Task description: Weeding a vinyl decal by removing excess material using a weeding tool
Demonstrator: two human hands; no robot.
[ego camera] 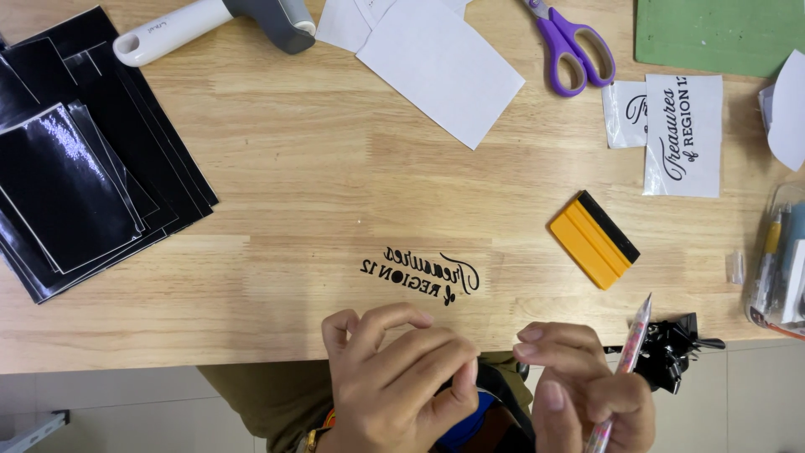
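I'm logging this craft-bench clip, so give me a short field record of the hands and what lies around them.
left hand: fingers curled at the table edge; contents hidden
right hand: holds a thin pen-like tool
black lettering decal: flat on the wooden table, just beyond both hands
yellow squeegee: right of the decal
purple scissors: far edge
black sheets: stacked far left

Both hands sit at six o'clock, off the table point(277, 193) edge. The right hand point(587, 390) grips a pen point(625, 369); the left hand point(398, 377) curls beside it. Black lettering point(422, 273) lies just above, a yellow squeegee point(594, 239) at three, black sheets point(84, 159) at nine, purple scissors point(574, 46) at one.
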